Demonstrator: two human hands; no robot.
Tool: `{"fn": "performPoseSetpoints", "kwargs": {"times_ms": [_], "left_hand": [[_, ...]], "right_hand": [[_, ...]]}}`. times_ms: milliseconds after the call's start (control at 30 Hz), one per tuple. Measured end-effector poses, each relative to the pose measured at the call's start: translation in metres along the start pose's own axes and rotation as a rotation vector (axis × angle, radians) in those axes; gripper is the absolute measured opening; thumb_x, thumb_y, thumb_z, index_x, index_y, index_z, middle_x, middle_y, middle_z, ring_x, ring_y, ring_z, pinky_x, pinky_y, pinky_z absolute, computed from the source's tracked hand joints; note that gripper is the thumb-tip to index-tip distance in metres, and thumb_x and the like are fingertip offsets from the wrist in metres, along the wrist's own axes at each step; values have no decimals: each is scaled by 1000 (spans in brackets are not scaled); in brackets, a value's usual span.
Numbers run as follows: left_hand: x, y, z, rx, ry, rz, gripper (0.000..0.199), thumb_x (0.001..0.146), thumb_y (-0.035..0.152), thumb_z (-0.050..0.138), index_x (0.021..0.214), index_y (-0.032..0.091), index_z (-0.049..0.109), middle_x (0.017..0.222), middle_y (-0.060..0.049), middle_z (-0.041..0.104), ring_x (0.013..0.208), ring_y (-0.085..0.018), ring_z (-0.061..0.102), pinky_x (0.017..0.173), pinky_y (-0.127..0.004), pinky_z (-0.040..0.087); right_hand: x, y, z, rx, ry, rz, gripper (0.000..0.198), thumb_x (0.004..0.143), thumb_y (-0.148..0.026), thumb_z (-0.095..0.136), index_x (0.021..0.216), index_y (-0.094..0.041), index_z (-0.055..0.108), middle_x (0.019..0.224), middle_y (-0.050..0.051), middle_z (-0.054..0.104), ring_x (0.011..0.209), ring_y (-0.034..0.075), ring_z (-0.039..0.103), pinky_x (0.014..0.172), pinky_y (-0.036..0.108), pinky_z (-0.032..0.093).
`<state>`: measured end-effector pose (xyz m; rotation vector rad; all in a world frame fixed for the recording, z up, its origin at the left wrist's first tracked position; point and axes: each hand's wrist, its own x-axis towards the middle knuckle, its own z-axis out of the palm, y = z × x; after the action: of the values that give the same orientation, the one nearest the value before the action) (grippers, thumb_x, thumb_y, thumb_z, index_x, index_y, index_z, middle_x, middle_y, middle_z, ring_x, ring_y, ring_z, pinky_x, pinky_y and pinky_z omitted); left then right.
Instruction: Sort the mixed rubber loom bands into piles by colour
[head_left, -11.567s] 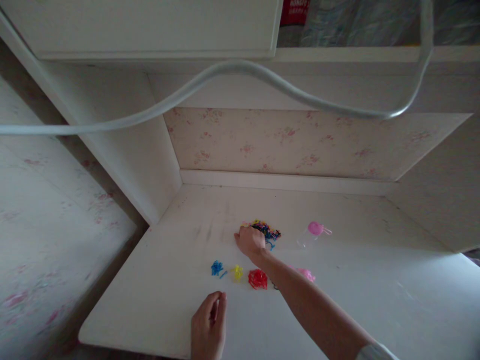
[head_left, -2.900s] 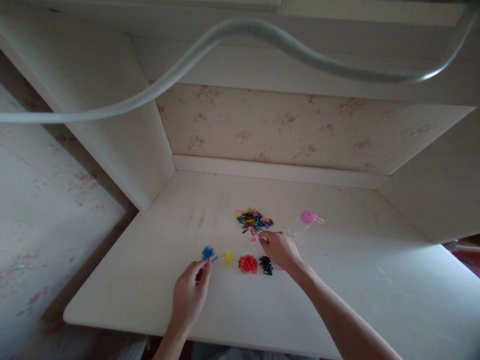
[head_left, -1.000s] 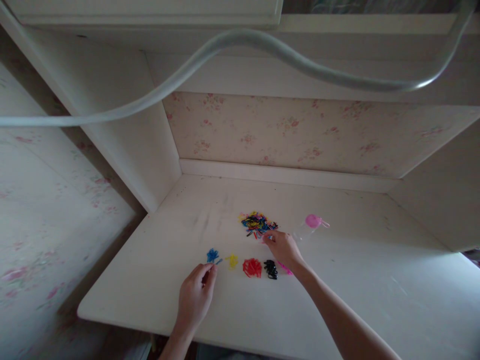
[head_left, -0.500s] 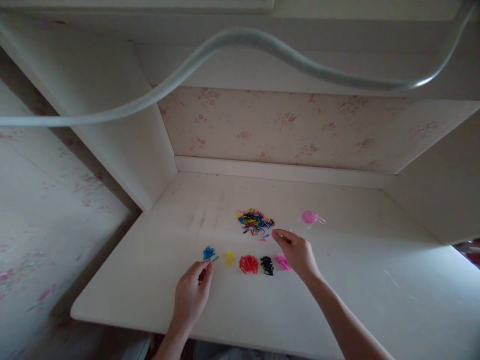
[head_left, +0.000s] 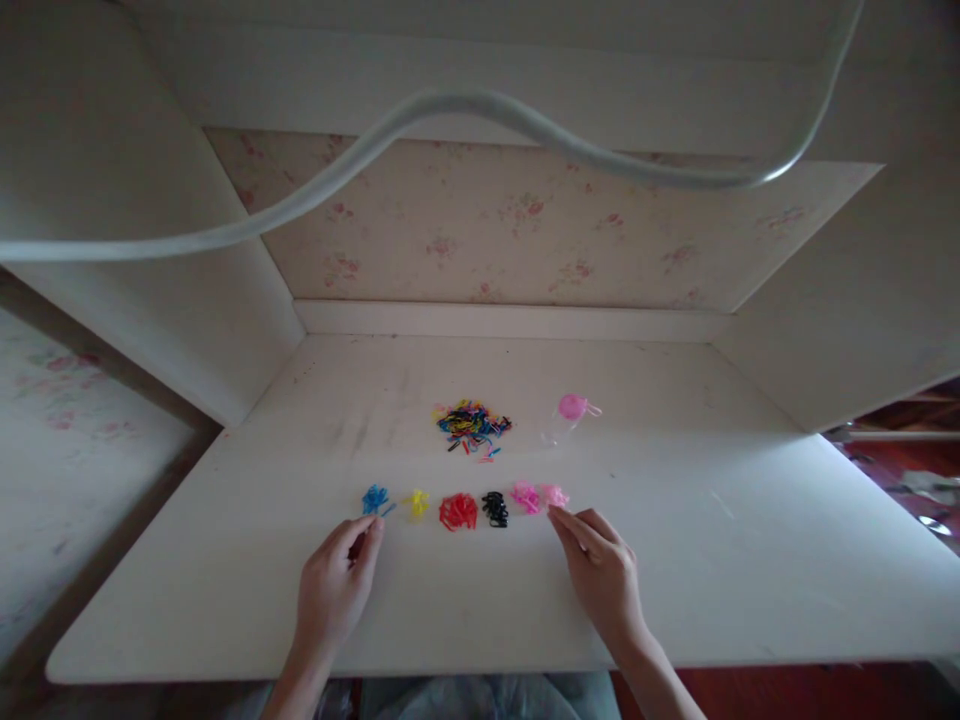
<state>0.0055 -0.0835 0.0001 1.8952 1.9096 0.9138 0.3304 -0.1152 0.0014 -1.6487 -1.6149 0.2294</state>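
Observation:
My left hand (head_left: 339, 572) is closed in a pinch just below a small heap of blue rubber bands (head_left: 374, 498); whatever its fingertips hold is too small to see. On the other side, my right hand (head_left: 601, 565) pinches at the edge of a light pink heap (head_left: 554, 495), its fingertips hiding what is between them. Between the hands lie heaps of yellow bands (head_left: 418, 502), red bands (head_left: 458, 511), black bands (head_left: 495, 509) and darker pink bands (head_left: 525, 496). Farther back is a mixed-colour pile of bands (head_left: 471, 420).
A clear container with a pink round top (head_left: 572, 406) lies behind and to the right of the heaps. The white desk (head_left: 480, 600) ends in side panels and a floral back wall (head_left: 495, 225). A pale cable (head_left: 465, 105) crosses the top of the view.
My right hand has moved from the mixed pile toward me, to the light pink heap. My left hand stays beside the blue heap. The camera view has shifted.

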Motion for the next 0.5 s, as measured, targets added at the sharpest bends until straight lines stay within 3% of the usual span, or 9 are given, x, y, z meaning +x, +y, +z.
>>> {"fn": "performPoseSetpoints", "kwargs": {"times_ms": [233,500], "left_hand": [[0,-1,2,79,-14,-3,31,88,47,46,87,22,65,82,0,70,70,-14,65,64,-21,47],[1,-1,5,160,-8,12,33,88,48,44,88,23,66,84,-1,71,71,-15,66,64,-22,48]], "right_hand": [[-1,12,3,-251,-71,-280,28,93,-20,46,105,-27,70,67,0,58,59,10,51,59,21,36],[1,15,2,-239,-49,-256,28,93,-21,45,106,-26,70,68,0,58,58,9,52,57,19,36]]}}
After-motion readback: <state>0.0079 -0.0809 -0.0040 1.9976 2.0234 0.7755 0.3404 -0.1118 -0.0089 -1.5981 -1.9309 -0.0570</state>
